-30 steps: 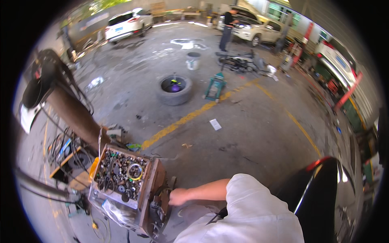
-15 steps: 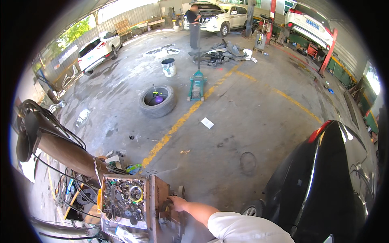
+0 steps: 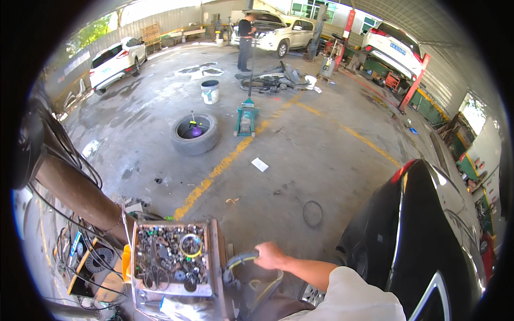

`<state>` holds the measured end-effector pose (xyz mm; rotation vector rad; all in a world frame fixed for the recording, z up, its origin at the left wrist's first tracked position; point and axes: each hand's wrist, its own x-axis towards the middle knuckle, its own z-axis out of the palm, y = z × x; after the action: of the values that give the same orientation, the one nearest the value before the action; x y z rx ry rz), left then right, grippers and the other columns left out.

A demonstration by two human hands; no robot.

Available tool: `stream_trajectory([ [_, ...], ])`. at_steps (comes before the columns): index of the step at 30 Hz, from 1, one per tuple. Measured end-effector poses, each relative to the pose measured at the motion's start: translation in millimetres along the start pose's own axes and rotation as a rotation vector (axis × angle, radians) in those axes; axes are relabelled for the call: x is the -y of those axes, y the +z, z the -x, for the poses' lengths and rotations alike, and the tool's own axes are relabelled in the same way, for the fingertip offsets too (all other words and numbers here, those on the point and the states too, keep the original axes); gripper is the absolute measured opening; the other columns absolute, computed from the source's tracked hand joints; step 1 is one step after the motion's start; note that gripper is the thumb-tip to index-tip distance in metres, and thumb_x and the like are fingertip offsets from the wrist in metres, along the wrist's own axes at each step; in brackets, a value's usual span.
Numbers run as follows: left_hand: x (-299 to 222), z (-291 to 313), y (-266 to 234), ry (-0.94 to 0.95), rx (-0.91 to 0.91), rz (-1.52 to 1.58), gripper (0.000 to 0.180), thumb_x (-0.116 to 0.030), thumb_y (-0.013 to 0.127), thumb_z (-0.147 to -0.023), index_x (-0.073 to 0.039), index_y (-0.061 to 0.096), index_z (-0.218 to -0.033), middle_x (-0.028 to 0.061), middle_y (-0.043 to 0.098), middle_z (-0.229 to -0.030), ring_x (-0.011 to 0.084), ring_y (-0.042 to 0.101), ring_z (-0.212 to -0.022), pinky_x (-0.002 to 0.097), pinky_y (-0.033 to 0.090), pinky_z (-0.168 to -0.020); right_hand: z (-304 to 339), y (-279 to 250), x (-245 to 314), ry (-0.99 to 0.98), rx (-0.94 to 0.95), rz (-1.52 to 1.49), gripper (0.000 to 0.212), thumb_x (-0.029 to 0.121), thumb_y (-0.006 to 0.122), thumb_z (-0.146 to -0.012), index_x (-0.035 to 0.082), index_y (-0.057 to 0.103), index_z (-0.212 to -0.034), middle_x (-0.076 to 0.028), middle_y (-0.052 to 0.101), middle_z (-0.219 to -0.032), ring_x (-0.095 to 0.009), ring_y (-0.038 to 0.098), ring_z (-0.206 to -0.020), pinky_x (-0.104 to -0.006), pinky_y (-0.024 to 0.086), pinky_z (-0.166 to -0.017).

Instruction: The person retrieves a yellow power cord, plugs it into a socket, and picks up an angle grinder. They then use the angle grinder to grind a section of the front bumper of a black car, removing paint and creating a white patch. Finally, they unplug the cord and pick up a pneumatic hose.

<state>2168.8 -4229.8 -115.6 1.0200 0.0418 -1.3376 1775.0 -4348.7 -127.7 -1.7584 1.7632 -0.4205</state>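
My right hand reaches out from a light sleeve, its fingers closed around a looped hose or cable, dark with yellowish stretches. I cannot make out which of the two it is. One end of the loop runs back to the side of a wooden-sided cart; more of it hangs below my wrist. On top of the cart lies a tray full of small metal parts, with a yellow-and-silver ring among them. A clear plastic bag lies at its near edge. My left hand is out of view.
A brown post with hanging cables stands left of the cart. A black car is close on my right. Farther off are a tire, a green floor jack, a bucket and a person by a raised-hood car.
My right hand has moved right, away from the cart's side, drawing the loop out with it. The view has turned slightly to the right.
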Motion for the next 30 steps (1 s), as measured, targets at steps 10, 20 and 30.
stream_trajectory([
  [10, -99, 39, -195, -0.003, 0.110, 0.106, 0.072, -0.054, 0.067, -0.086, 0.004, 0.061, -0.127, 0.0219, 0.062, -0.125, 0.0385, 0.051, -0.119, 0.0505, 0.040, -0.110, 72, -45, 146, 0.263, -0.371, 0.256, 0.021, 0.012, 0.065, -0.073, 0.003, 0.073, -0.090, -0.024, 0.071, -0.096, -0.044, 0.068, -0.094, -0.0517, 0.055, -0.081],
  [20, -177, 115, -330, -0.093, 0.302, 0.391, 0.064, -0.052, 0.069, -0.084, 0.004, 0.066, -0.116, 0.0195, 0.066, -0.113, 0.0345, 0.056, -0.112, 0.0463, 0.046, -0.105, 276, -13, 159, 0.300, -0.318, 0.032, 0.033, 0.024, 0.080, -0.078, -0.004, 0.065, -0.088, -0.026, 0.065, -0.077, -0.044, 0.064, -0.075, -0.0459, 0.049, -0.069],
  [30, -252, 57, -310, -0.346, 0.414, 0.047, 0.058, -0.051, 0.073, -0.080, -0.001, 0.071, -0.109, 0.0166, 0.069, -0.108, 0.0317, 0.060, -0.108, 0.0421, 0.049, -0.101, 395, 193, 127, 0.809, -0.466, -0.057, 0.040, 0.029, 0.073, -0.087, -0.005, 0.067, -0.107, -0.029, 0.070, -0.104, -0.046, 0.066, -0.104, -0.0491, 0.052, -0.089],
])
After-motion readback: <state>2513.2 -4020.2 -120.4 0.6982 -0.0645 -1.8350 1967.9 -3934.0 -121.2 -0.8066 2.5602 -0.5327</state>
